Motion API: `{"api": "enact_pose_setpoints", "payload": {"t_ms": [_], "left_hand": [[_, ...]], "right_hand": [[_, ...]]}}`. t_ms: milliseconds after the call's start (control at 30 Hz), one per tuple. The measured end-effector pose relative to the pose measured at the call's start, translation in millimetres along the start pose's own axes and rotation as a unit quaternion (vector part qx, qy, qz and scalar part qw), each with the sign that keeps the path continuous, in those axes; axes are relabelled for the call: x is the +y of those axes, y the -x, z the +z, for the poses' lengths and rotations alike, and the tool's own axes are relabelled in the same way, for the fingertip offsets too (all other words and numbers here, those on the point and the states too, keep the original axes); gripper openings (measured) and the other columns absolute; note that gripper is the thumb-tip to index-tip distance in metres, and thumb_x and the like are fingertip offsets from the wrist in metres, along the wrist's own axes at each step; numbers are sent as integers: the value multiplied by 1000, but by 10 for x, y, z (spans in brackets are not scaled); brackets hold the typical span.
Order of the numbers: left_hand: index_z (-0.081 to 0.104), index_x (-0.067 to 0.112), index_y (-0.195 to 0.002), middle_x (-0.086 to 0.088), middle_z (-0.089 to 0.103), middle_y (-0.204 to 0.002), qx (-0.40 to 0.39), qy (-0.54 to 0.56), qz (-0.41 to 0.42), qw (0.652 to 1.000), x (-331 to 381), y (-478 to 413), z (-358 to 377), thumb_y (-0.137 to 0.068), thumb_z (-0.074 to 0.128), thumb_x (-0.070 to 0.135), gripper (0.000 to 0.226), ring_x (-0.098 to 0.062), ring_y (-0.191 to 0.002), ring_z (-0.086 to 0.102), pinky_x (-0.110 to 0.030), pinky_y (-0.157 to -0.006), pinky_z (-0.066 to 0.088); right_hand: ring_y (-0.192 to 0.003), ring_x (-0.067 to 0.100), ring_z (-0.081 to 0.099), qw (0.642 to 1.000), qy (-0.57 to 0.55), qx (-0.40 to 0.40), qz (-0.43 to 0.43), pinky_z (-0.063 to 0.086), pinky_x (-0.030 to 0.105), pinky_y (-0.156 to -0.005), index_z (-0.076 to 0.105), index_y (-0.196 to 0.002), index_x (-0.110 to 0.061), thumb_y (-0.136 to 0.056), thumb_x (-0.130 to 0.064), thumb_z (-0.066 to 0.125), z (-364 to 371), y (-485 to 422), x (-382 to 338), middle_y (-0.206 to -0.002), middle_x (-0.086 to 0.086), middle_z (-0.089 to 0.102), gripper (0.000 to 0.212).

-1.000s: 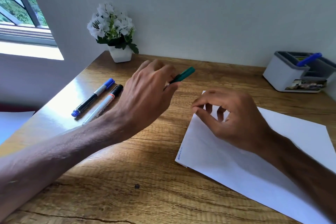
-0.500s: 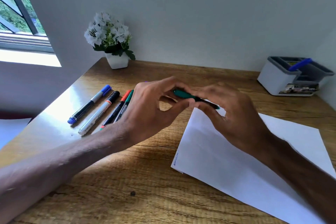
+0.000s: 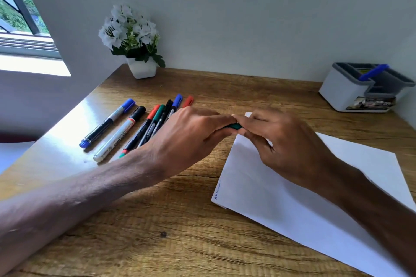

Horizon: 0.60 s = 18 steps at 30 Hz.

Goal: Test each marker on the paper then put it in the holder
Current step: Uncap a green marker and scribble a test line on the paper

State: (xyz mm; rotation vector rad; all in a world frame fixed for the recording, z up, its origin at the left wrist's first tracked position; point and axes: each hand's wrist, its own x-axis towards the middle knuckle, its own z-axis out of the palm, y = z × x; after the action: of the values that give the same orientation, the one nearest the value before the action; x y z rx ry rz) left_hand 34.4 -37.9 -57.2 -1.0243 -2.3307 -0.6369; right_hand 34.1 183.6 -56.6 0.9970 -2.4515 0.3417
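Both hands meet over the near-left corner of the white paper [image 3: 281, 200]. A green marker [image 3: 234, 126] is pinched between them, with only a short green piece showing. My left hand [image 3: 191, 139] grips one end and my right hand [image 3: 283, 141] grips the other. Several markers [image 3: 126, 127] lie in a row on the wooden desk to the left, capped in blue, black, red and green. The white and grey holder [image 3: 344, 92] stands at the back right with a blue marker [image 3: 373, 72] leaning in it. A small blue scribble [image 3: 217, 191] marks the paper's left edge.
A white pot of white flowers [image 3: 135, 40] stands at the back of the desk [image 3: 157, 231] by the wall. A window is at the far left. The desk's left edge runs diagonally beside the row of markers.
My left hand carried the green marker from mid-air over to my right hand, and both hands have closed on it. The view has tilted down, showing more markers on the desk.
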Motion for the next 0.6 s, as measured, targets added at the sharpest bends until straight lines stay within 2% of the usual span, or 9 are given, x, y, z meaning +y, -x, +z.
{"api": "enact_pose_setpoints", "payload": {"t_ms": [100, 200, 267, 367, 467, 533, 600], "left_hand": [[74, 10, -121, -6, 78, -108, -12, -7, 27, 1000, -29, -15, -15, -101, 60, 30, 31, -22, -92, 77, -39, -73, 62], [75, 8, -119, -8, 77, -112, -18, -29, 48, 998, -35, -18, -51, -99, 59, 30, 34, -23, -95, 77, -39, -75, 64], [75, 7, -118, -9, 78, -109, -14, -50, 61, 997, -35, -18, -66, -98, 58, 31, 36, -24, -92, 77, -36, -73, 64], [74, 7, -119, -9, 78, -107, -24, -66, 67, 995, -34, -23, -72, -98, 56, 32, 37, -25, -90, 77, -39, -68, 64], [69, 12, -124, -5, 77, -108, -59, -86, 43, 994, -50, -41, -48, -101, 48, 38, 40, -25, -93, 75, -43, -68, 62], [63, 16, -124, 1, 72, -106, -88, -100, -9, 991, -120, -43, -12, -104, 42, 41, 38, -20, -95, 68, -43, -71, 59], [55, 18, -123, 6, 65, -99, -101, -106, -54, 988, -227, -32, 1, -106, 38, 42, 34, -13, -92, 59, -37, -70, 54]], "right_hand": [[-67, 22, 64, 1000, 24, 11, 2, 41, 25, -53, 70, -128, -8, -92, -15, 67, 8, 18, -42, -86, 6, 74, 37], [-54, 20, 57, 999, 51, 12, -1, 34, 24, -47, 71, -127, -14, -92, -24, 63, -9, 15, -41, -70, 4, 69, 37], [-52, 19, 55, 997, 71, 16, -4, 35, 24, -44, 71, -129, -19, -95, -29, 62, -35, 18, -14, -66, 2, 67, 37], [-57, 21, 62, 997, 70, 26, -8, 44, 29, -44, 71, -129, -21, -99, -35, 56, -52, 26, -18, -74, 1, 73, 36], [-67, 18, 68, 998, 60, -1, 29, 48, 29, -51, 64, -133, -22, -103, -46, 44, -41, -10, -82, -88, -3, 77, 43], [-63, 12, 63, 995, 44, -22, 82, 46, 28, -54, 52, -136, -23, -104, -41, 42, -28, -6, -83, -83, -6, 72, 38], [-61, 7, 57, 989, -45, -28, 140, 42, 28, -57, 47, -127, -26, -104, -22, 44, -43, 4, -1, -79, -8, 67, 23]]}}
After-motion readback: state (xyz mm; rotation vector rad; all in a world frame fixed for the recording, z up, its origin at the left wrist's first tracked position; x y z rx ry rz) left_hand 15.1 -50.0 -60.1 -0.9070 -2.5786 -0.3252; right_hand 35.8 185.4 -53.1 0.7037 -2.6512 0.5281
